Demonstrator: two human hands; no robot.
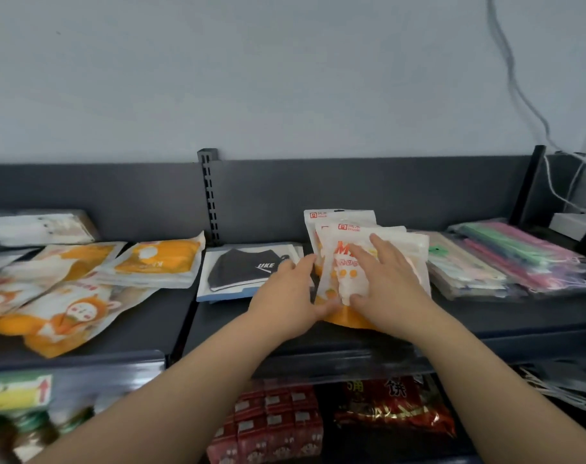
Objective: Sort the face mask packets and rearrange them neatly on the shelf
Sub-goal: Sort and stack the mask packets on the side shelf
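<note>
A stack of white and orange face mask packets point(343, 229) lies in the middle of the dark shelf point(171, 329). My left hand point(290, 293) grips the stack's left edge, thumb under its front. My right hand point(383, 276) lies flat on the top packet with fingers spread. To the left sits a packet with a black mask point(244, 267). Further left, several orange and white cartoon packets point(67, 306) lie scattered and overlapping.
Packets of pastel coloured masks point(505, 259) are piled at the right. A slotted upright post point(211, 199) divides the shelf's back panel. Red snack packs point(278, 423) fill the shelf below. White cables point(566, 182) hang at the far right.
</note>
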